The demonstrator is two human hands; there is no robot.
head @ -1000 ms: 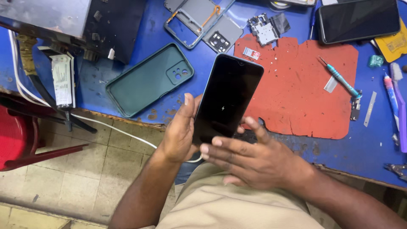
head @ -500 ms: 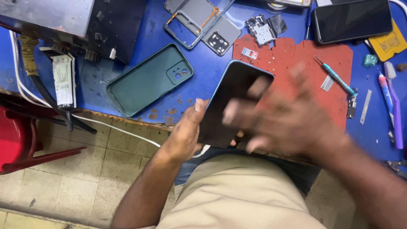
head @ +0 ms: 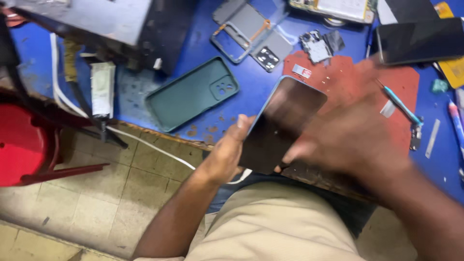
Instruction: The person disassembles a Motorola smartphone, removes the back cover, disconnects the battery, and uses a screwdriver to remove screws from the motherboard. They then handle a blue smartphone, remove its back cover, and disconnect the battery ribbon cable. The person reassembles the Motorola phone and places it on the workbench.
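My left hand (head: 226, 155) grips a black-screened smartphone (head: 285, 121) by its lower left edge, holding it tilted above the near edge of the blue workbench (head: 251, 96). My right hand (head: 353, 140) is blurred with motion, spread over the phone's right side and lower corner; whether it grips the phone cannot be told. A dark green phone case (head: 193, 92) lies face down on the bench just left of the phone. A red work mat (head: 348, 82) lies under and behind my right hand.
A grey phone frame (head: 246, 31) and small parts (head: 316, 46) lie at the back. Another dark phone (head: 420, 41) rests at the top right. A blue screwdriver (head: 398, 104) lies on the mat. A red stool (head: 24, 145) stands at left, with a white cable (head: 145, 145) hanging.
My right hand left the phone's lower edge and swept up across its right side, now blurred. The phone tilted further to the right in my left hand.
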